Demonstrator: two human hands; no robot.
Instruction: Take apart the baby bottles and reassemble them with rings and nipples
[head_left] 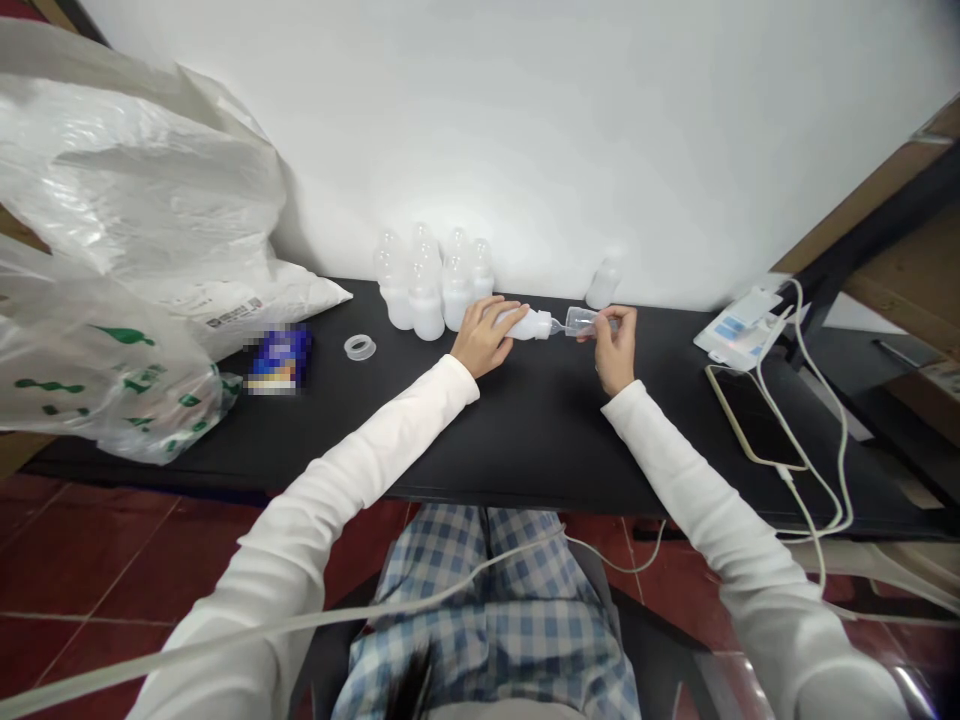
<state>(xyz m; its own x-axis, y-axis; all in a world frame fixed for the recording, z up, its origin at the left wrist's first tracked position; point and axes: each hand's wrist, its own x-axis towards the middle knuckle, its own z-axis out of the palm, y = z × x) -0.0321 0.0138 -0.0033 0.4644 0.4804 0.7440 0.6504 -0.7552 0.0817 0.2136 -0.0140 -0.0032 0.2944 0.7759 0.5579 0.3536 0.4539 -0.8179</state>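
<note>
My left hand is closed around a small white plastic bottle, held sideways just above the black table. My right hand pinches a clear cap right at the bottle's nozzle tip. The two pieces meet between my hands. Behind my left hand stands a cluster of several capped white bottles against the wall. One more white bottle stands alone behind my right hand.
A clear plastic ring and a blue packet lie left of my hands. Large white plastic bags fill the table's left end. At the right lie a phone with a white cable and a white box.
</note>
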